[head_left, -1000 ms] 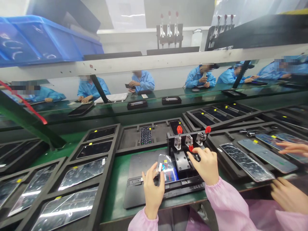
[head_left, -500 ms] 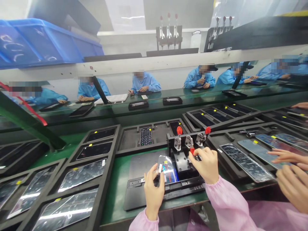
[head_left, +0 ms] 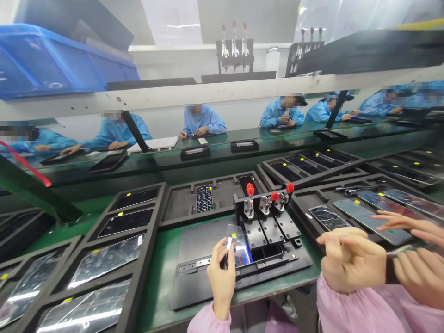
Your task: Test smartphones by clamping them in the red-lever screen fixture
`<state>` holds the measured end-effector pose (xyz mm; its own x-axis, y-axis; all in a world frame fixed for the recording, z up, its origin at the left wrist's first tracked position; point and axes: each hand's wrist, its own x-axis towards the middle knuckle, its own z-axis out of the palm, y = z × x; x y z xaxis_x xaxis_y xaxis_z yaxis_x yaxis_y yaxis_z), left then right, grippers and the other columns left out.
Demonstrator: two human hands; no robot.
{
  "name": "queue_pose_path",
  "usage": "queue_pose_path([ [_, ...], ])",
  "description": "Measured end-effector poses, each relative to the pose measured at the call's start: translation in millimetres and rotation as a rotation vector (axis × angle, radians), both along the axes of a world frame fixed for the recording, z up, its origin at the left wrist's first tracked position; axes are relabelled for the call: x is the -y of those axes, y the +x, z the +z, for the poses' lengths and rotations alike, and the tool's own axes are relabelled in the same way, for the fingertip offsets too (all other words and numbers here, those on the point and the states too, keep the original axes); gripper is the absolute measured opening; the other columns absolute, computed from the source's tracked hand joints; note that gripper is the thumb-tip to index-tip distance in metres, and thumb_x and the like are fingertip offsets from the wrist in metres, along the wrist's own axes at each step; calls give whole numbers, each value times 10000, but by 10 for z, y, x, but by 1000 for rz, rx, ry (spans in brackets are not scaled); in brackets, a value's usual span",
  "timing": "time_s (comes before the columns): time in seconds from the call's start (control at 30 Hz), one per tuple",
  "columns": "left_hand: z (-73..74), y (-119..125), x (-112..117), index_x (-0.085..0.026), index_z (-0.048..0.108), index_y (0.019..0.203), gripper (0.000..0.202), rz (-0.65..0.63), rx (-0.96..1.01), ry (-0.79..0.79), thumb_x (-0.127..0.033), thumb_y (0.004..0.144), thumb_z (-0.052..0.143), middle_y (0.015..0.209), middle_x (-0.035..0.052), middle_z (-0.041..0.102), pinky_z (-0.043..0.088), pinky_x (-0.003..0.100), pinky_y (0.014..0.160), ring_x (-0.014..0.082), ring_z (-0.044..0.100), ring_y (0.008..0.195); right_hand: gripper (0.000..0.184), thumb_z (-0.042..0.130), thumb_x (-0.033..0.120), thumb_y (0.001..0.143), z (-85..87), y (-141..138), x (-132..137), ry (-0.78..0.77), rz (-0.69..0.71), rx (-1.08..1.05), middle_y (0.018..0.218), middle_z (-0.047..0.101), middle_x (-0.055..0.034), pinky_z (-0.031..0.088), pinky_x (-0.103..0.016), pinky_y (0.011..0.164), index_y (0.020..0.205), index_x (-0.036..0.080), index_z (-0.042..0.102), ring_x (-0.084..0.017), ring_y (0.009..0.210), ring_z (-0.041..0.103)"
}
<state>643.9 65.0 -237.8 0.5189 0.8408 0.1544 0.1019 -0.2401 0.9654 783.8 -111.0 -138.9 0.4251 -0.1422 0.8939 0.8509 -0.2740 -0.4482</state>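
Observation:
My left hand (head_left: 222, 273) pinches the near left corner of a small film-covered panel (head_left: 241, 249) that lies in a black clamp jig (head_left: 277, 259). Three red-handled toggle clamps (head_left: 265, 202) stand at the back of the jig, and no hand touches them. My right hand (head_left: 350, 261) is off to the right, over the near edge of a foam tray of phones (head_left: 312, 203). Its fingers are curled and pressed together around something hidden. A co-worker's two hands (head_left: 412, 249) are right beside it, one stretched over a phone (head_left: 367, 217) in that tray.
Black foam trays holding glossy panels (head_left: 107, 256) fill the left side. Another tray (head_left: 204, 199) sits behind the jig, and more trays (head_left: 312, 164) lie at the back right. A blue bin (head_left: 52, 60) rests on the shelf above. People in blue coats work across the line.
My right hand has left the middle red clamp handle and swung right to the phone tray, beside the co-worker's hands. My left hand stays on the panel. The view has shifted slightly right.

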Motion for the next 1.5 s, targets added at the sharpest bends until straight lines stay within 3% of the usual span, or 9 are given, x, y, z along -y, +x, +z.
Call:
queue_pose_path([
  [0.13,1,102,81,-185,530,1091,332,-68,18,-53,-358,808,546,910,67,716,453,359,888,211,652,929,141,635,172,687,-47,12,-223,184,66,57,496,528,51,391,-309,511,703,195,497,-118,427,504],
  [0.33,-7,234,171,-176,531,1106,344,-84,52,-67,-352,811,539,933,77,703,468,344,859,207,650,925,142,664,166,674,-114,44,-133,142,64,7,543,523,45,412,-309,536,691,196,526,-118,481,504],
  [0.43,-20,229,175,-179,545,1098,336,-80,42,-34,-344,805,545,990,85,685,466,346,867,209,635,955,94,623,208,741,16,232,-204,-61,5,-50,731,603,-13,460,-340,668,817,196,570,-168,695,579],
  [0.53,-30,217,175,-180,564,1071,305,-69,16,30,-333,809,536,1049,91,661,459,355,883,212,616,988,265,546,291,824,224,521,-363,-364,44,-78,1092,588,-98,449,-373,845,1060,171,555,-223,1018,545],
  [0.63,-37,214,171,-179,571,1068,292,-55,-37,130,-322,818,523,1074,94,643,452,373,889,220,599,1004,228,466,324,881,321,712,-437,-555,145,-83,990,643,-59,469,-313,805,997,179,598,-175,903,600],
  [0.8,-39,208,144,-204,597,1058,278,-34,-71,322,-307,809,529,1060,93,637,427,420,916,233,589,986,154,521,211,853,-10,554,-169,-537,68,74,899,687,-24,430,-309,822,946,189,641,-165,891,604],
  [1.0,-59,193,100,-240,604,1043,260,-30,-152,436,-287,799,530,1031,67,644,302,519,1007,239,577,994,176,584,271,818,-511,313,-108,-773,-284,86,964,679,0,269,-444,882,979,270,653,-219,931,549],
  [1.3,-105,197,134,-287,568,1088,270,-12,-250,526,-273,829,491,1063,60,631,102,639,1021,247,580,1012,236,494,351,865,-557,262,-188,-869,-338,-126,922,576,-35,248,-442,850,1051,337,638,-181,823,466],
  [1.5,-70,185,124,-305,508,1151,311,-75,-291,536,-269,846,459,1105,53,612,76,675,1002,245,581,1020,250,491,327,868,-533,231,-89,-737,-234,-120,900,569,-41,297,-402,795,1065,312,645,-171,789,485],
])
